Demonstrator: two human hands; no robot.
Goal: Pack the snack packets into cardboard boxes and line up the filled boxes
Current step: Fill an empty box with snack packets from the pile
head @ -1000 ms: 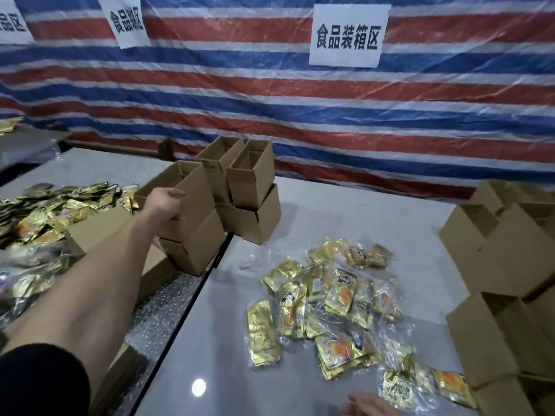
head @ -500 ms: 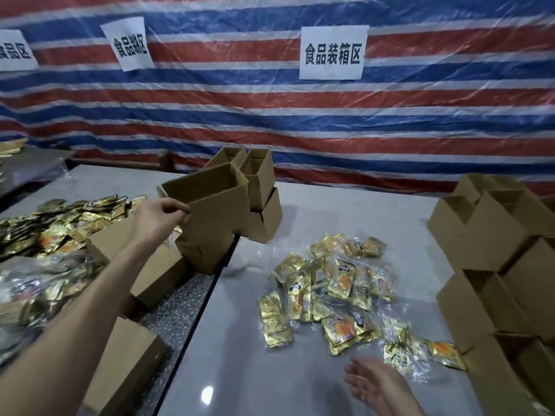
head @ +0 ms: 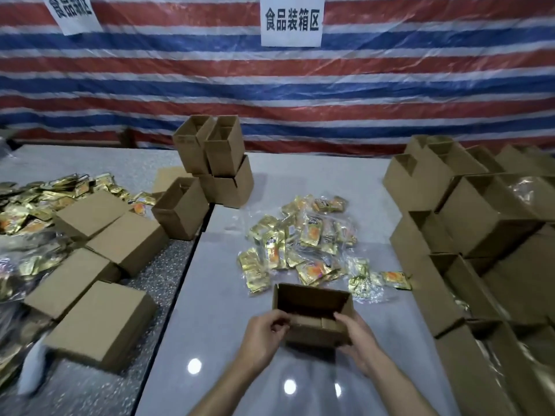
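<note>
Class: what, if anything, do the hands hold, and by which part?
An open box, held by its near wall: the left hand grips the left end, the right hand the right end.

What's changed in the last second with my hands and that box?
The left hand lifted the open box off the left stack and brought it toward the near table edge. The right hand joined and now grips it too. The snack packets and the boxes on the right stayed put.

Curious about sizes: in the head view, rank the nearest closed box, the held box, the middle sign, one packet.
1. nearest closed box
2. held box and middle sign: look alike, unranked
3. packet
</note>
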